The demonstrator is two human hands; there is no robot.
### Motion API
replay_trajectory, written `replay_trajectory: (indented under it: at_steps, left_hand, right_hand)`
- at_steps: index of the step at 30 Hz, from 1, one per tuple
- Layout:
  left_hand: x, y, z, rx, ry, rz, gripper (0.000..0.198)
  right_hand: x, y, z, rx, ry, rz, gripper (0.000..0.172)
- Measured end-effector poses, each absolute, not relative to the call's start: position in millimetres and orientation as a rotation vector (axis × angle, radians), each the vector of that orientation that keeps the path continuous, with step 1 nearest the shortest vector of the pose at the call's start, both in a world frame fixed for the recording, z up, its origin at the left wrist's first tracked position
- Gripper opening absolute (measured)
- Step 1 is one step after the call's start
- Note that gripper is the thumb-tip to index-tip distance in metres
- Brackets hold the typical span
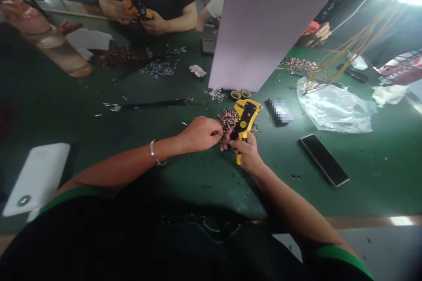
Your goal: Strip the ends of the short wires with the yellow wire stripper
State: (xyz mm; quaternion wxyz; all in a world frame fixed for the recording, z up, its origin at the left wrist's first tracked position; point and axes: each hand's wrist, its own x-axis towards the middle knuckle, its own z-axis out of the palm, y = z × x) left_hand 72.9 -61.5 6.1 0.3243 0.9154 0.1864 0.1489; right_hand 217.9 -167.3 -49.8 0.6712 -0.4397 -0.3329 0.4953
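My right hand [245, 151] is wrapped round the handles of a yellow and black wire stripper [245, 116], whose head points away from me. My left hand [201, 133] is closed in a pinch just left of the tool's jaws, at the edge of a pile of small metal terminals [227, 118]. What the pinched fingers hold is too small to make out. A silver bracelet [153, 153] sits on my left wrist. Both hands hover over the green table [138, 140].
A black phone [323, 159] lies to the right, a clear plastic bag [334, 107] with tan wires behind it. Two tape rolls [240, 94] and a grey panel [263, 22] stand beyond the tool. A white device [36, 178] lies at the left. Across the table another person's hands hold a yellow tool [136, 6].
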Motion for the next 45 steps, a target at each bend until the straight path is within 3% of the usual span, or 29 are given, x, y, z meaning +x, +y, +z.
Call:
replay_trajectory:
  at_steps: [17,32,45]
  left_hand:
    - [68,-41,16,1.982,0.835,0.712,0.015]
    - [72,-58,4,2.086,0.872,0.781,0.017]
    - [75,-75,0,1.991,0.784,0.752,0.018]
  right_hand:
    - [221,-169,-55,-0.994,-0.887,1.197,0.033]
    - [219,-169,-52,-0.985,-0.883,1.221,0.04]
    - [213,-170,-46,-1.088,-1.018,1.129,0.03]
